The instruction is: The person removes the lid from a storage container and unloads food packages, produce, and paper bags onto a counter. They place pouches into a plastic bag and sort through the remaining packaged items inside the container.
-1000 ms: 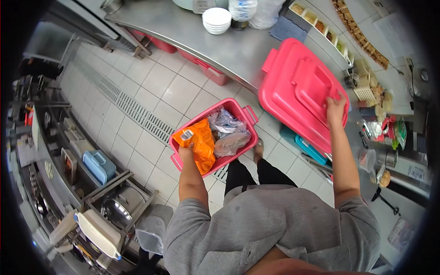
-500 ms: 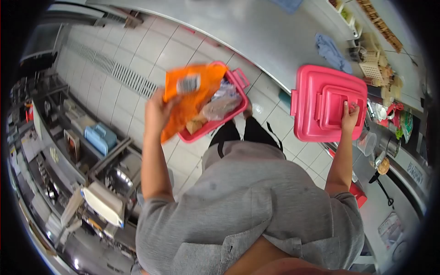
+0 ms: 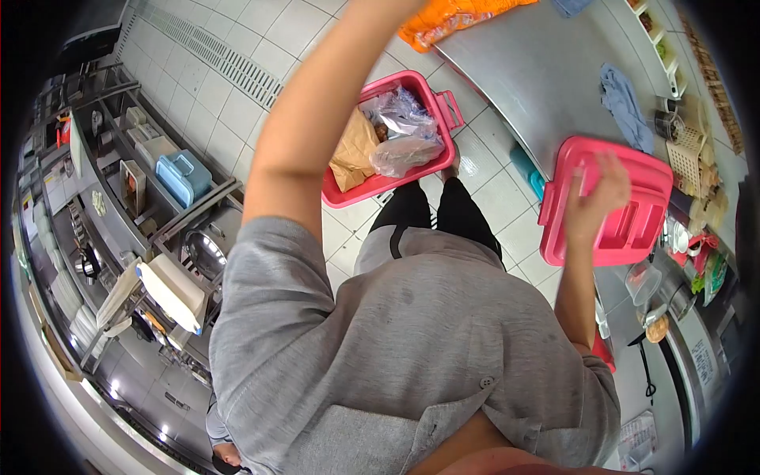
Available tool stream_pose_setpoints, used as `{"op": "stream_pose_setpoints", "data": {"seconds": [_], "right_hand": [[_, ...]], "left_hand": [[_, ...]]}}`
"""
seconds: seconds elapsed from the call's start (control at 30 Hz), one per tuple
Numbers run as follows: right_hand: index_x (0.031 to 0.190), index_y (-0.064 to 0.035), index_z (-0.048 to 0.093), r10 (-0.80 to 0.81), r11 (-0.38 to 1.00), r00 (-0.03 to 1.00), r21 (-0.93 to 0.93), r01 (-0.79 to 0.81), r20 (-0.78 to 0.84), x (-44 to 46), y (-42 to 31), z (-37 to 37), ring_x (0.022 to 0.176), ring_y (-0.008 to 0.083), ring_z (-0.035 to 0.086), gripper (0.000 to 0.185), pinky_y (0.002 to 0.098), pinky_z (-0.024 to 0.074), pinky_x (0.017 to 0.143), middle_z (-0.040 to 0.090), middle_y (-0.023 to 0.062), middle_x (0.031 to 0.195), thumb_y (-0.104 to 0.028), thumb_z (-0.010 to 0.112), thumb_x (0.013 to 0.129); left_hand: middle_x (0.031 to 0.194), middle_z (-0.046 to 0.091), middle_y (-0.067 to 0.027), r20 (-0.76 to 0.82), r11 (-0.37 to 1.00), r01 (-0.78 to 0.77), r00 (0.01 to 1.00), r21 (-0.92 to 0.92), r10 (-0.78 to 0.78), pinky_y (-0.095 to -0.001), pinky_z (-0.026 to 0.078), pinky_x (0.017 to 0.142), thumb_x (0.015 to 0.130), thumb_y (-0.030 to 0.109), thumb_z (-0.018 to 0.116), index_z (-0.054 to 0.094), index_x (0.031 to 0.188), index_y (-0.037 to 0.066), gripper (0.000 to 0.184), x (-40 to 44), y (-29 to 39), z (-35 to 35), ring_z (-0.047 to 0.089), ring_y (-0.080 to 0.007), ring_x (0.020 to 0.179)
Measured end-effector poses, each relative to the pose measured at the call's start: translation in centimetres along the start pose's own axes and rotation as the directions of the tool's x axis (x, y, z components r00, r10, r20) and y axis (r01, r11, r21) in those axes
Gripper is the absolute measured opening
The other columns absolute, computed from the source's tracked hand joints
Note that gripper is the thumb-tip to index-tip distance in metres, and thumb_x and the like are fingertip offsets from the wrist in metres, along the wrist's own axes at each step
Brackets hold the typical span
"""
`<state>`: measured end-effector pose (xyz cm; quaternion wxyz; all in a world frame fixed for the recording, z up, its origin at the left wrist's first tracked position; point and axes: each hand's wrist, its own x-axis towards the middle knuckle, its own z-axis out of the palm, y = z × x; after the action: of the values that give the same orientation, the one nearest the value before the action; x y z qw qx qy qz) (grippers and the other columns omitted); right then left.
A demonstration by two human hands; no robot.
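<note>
My left forearm (image 3: 309, 103) stretches up past the top edge, with the hand itself out of the picture. Beside where it leaves the frame, an orange bag (image 3: 459, 17) shows at the counter's edge, partly cut off. My right hand (image 3: 599, 195) is slightly blurred, fingers apart, over a pink lid (image 3: 645, 170) at the counter edge; whether it touches the lid I cannot tell. On the floor by my feet stands an uncovered pink bin (image 3: 441, 165). Inside it lie a brown paper bag (image 3: 353, 154) and a clear plastic bag (image 3: 408, 156) with unclear contents.
A steel counter (image 3: 530, 75) runs along the upper right, bearing a blue cloth (image 3: 624, 103) and a cream basket (image 3: 687, 150). Racks with a light-blue container (image 3: 180, 178) and a metal bowl (image 3: 204, 252) line the left. Another person (image 3: 224, 447) appears at the lower left.
My left arm has swung up and right, and the orange bag has moved from over the bin to the counter edge. My right hand has released the lid's recessed grip.
</note>
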<state>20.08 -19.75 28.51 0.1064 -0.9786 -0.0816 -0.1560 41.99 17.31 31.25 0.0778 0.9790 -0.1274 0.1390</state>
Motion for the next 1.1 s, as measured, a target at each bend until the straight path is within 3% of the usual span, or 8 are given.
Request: {"op": "stream_pose_setpoints", "data": {"seconds": [0.1,0.2,0.37,0.43,0.47,0.7,0.93,1.1], "right_hand": [[0.124,-0.0139,0.064,-0.125,0.958,0.982,0.277,0.081,0.143,-1.2,-6.7,3.4,0.134,0.0374,0.035,0.044,0.0501,0.0231,0.112,0.051,0.0082,0.142,-0.014,0.072,0.081],[0.121,-0.0111,0.064,-0.192,0.870,0.938,0.492,0.027,0.290,-1.9,-11.4,4.8,0.133,0.0393,0.036,0.040,0.0489,0.0281,0.111,0.054,0.0092,0.138,-0.011,0.071,0.082],[0.117,-0.0072,0.064,-0.221,0.807,0.869,0.584,-0.092,0.443,-3.1,-13.2,6.4,0.127,0.0364,0.044,0.036,0.0454,0.0361,0.107,0.060,0.0104,0.128,-0.005,0.069,0.081],[0.116,-0.0065,0.064,-0.200,0.799,0.861,0.587,-0.133,0.467,-3.9,-12.6,6.8,0.123,0.0355,0.048,0.035,0.0442,0.0386,0.105,0.061,0.0108,0.124,-0.004,0.068,0.082],[0.115,-0.0058,0.064,-0.182,0.786,0.854,0.594,-0.172,0.488,-4.3,-12.2,6.7,0.119,0.0346,0.051,0.033,0.0430,0.0410,0.102,0.063,0.0112,0.120,-0.004,0.068,0.082],[0.131,-0.0029,0.054,0.034,0.467,0.610,0.527,-0.710,0.792,-7.0,-10.8,7.6,0.121,0.0268,0.055,0.046,0.0382,0.0428,0.103,0.063,0.0128,0.124,-0.013,0.071,0.089],[0.142,0.0008,0.044,0.070,-0.499,0.387,0.368,-0.784,0.919,-3.3,-16.6,6.5,0.124,0.0286,0.056,0.062,0.0416,0.0475,0.104,0.058,0.0157,0.135,-0.008,0.073,0.088],[0.127,0.0055,0.055,0.232,-0.579,0.528,0.552,-0.600,0.817,0.4,-13.3,3.1,0.103,0.0295,0.068,0.046,0.0438,0.0578,0.090,0.067,0.0171,0.118,0.001,0.070,0.084]], "left_hand": [[0.079,0.063,-0.0114,-0.244,0.954,-0.130,0.968,-0.269,0.063,-0.0448,0.047,0.064,0.080,0.025,0.075,0.066,0.090,0.007,0.022,-11.1,4.2,4.0,0.060,-0.0323,0.072],[0.091,0.066,-0.0120,0.209,0.899,0.064,0.977,-0.433,0.031,-0.0430,0.051,0.073,0.081,0.023,0.071,0.063,0.104,0.005,0.030,-25.7,6.9,11.7,0.065,-0.0297,0.090],[0.108,0.068,-0.0156,0.294,0.956,0.120,0.935,0.268,-0.200,-0.0438,0.051,0.095,0.080,0.032,0.072,0.053,0.123,0.005,0.054,-39.3,5.9,27.0,0.066,-0.0316,0.108],[0.107,0.068,-0.0164,0.559,0.981,0.163,0.806,0.108,-0.195,-0.0433,0.053,0.092,0.082,0.032,0.071,0.054,0.118,0.005,0.049,-38.6,4.1,29.0,0.067,-0.0321,0.106],[0.106,0.069,-0.0173,0.775,0.970,0.242,0.618,-0.032,-0.129,-0.0429,0.055,0.090,0.083,0.032,0.070,0.055,0.114,0.005,0.043,-37.5,3.2,28.9,0.069,-0.0327,0.104],[0.105,0.070,-0.0233,0.732,0.858,0.389,0.681,-0.336,-0.022,-0.0451,0.055,0.083,0.086,0.016,0.068,0.058,0.125,0.007,0.041,-28.9,-6.0,11.8,0.068,-0.0378,0.099],[0.122,0.065,-0.0103,0.751,-0.097,0.746,0.659,-0.659,-0.031,-0.0352,0.050,0.096,0.090,0.007,0.069,0.049,0.138,0.000,0.053,-22.3,-3.8,-1.5,0.062,-0.0203,0.110],[0.132,0.057,-0.0101,0.706,-0.346,0.665,0.708,-0.662,0.011,-0.0353,0.049,0.099,0.073,0.000,0.070,0.039,0.147,0.003,0.081,-19.3,1.2,-3.2,0.058,-0.0204,0.117]]}}
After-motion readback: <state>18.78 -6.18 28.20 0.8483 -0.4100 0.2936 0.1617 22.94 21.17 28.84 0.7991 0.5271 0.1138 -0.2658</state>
